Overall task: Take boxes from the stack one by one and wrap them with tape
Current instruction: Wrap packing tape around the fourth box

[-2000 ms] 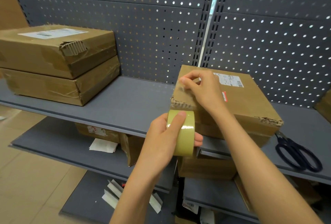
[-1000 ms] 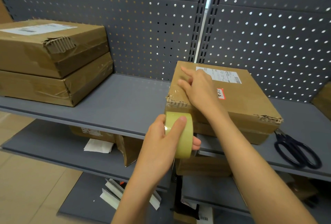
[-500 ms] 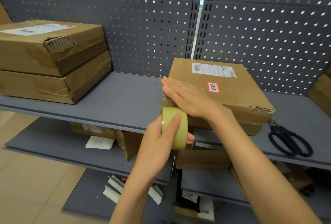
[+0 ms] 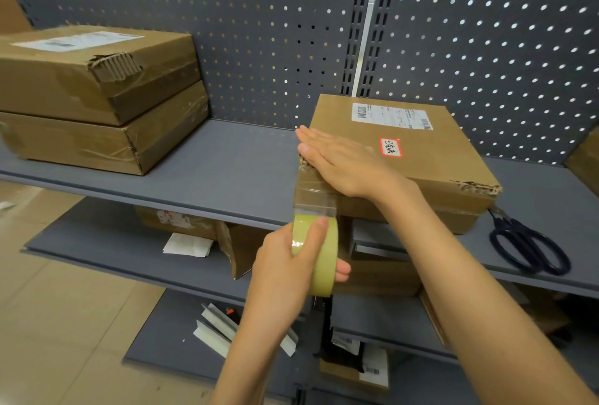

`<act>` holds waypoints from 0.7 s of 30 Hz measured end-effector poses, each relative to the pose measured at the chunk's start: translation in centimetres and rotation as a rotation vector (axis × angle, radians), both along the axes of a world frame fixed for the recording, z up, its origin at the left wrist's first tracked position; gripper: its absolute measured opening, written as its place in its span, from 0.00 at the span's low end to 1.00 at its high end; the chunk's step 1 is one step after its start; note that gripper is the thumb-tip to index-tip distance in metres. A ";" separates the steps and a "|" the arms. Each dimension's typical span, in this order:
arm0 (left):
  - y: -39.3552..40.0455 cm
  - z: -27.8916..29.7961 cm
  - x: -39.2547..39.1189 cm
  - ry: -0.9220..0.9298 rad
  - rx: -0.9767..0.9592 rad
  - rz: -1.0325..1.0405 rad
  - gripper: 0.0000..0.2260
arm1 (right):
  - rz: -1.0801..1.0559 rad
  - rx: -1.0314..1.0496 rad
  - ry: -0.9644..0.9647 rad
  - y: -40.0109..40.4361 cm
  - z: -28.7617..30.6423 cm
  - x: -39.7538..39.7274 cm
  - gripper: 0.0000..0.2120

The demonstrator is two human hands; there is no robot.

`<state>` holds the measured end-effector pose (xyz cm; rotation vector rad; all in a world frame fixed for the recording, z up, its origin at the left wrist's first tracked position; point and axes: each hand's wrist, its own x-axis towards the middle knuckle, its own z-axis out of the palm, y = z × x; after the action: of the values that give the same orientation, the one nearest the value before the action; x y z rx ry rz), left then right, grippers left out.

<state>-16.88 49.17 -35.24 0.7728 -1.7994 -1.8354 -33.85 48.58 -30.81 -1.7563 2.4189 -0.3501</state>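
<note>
A flat cardboard box (image 4: 431, 158) with a white label and a red-edged sticker lies on the grey shelf (image 4: 227, 174), its near left corner over the front edge. My right hand (image 4: 343, 161) lies flat on that corner, fingers straight, pressing clear tape onto the top. My left hand (image 4: 285, 268) grips a roll of yellowish tape (image 4: 319, 259) just below the shelf edge. A strip of clear tape (image 4: 314, 200) runs from the roll up the box's front side. Two stacked boxes (image 4: 94, 97) stand at the left.
Black scissors (image 4: 528, 246) lie on the shelf right of the box. A perforated grey back panel (image 4: 275, 41) stands behind. Lower shelves hold cardboard boxes (image 4: 181, 223), white papers (image 4: 188, 244) and folded white pieces (image 4: 217, 327). Another box edge (image 4: 586, 168) shows at the far right.
My right hand went from pinching the tape end at the box corner to lying flat on top. My left hand drew the roll downward, and more strip shows on the box front.
</note>
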 end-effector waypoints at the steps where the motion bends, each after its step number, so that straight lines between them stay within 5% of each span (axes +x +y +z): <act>1: 0.1 -0.1 0.1 0.003 0.030 0.011 0.11 | -0.001 0.000 0.001 0.0 -0.1 0.0 0.24; 13: 0.5 -0.2 -0.2 0.170 0.062 0.285 0.13 | -0.029 -0.056 0.029 0.3 0.0 0.6 0.24; 21: -0.1 -1.2 -1.2 0.114 -0.099 0.386 0.05 | -0.037 -0.065 0.023 0.4 0.0 0.7 0.24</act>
<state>-18.05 49.05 -36.43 0.8873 -1.5307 -1.4981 -33.13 49.02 -30.85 -1.7530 2.4862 -0.4199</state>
